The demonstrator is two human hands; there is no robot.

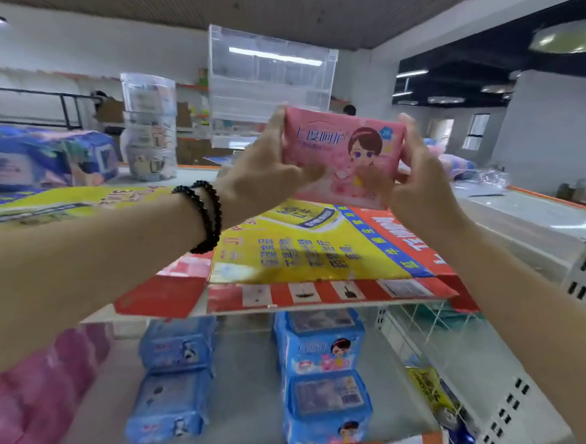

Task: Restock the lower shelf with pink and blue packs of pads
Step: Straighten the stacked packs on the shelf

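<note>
We hold one pink pack (pixel 340 156) upright at frame centre, above the yellow poster (pixel 317 247) covering the top shelf. Our left hand (pixel 263 172) grips its left edge, our right hand (pixel 410 181) its right edge, thumbs on the front face. On the lower shelf (pixel 247 390), two columns of blue packs (pixel 323 378) leave a bare lane between them.

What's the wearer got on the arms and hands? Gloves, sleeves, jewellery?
No gloves, and no sleeves in view: both forearms are bare up to the frame edge. The left hand has two strands of round black beads around its wrist. The right hand and its wrist carry nothing: no watch, band or ring visible. No markings or tape on either arm.
</note>
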